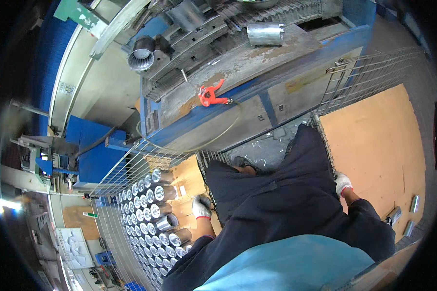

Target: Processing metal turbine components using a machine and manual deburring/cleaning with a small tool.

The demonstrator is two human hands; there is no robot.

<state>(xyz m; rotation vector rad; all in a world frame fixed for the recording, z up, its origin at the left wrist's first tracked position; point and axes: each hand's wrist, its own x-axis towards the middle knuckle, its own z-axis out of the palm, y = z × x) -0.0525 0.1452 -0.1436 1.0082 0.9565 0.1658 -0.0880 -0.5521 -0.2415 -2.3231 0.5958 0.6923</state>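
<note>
My left hand (201,207), in a white glove with dark finger parts, is closed beside the inner edge of the left wire cage (116,172); what it holds, if anything, is hidden. Close by, several metal cylinders (162,195) stand packed in rows, and one open-ended metal cylinder (167,222) leans among them. Over on the right, my gloved right hand (343,183) is closed on the near rim of the right wire cage (331,162). Brown cardboard (374,145) lies inside that cage, with a few small metal cylinders (414,203) on it.
A worn metal workbench (286,51) with blue edges stands ahead, bearing a shiny cylinder (265,35) and an orange air gun (211,94) on a hose. A dark ribbed cylinder (142,53) sits at its left end. Metal scraps litter the floor (267,148) between the cages.
</note>
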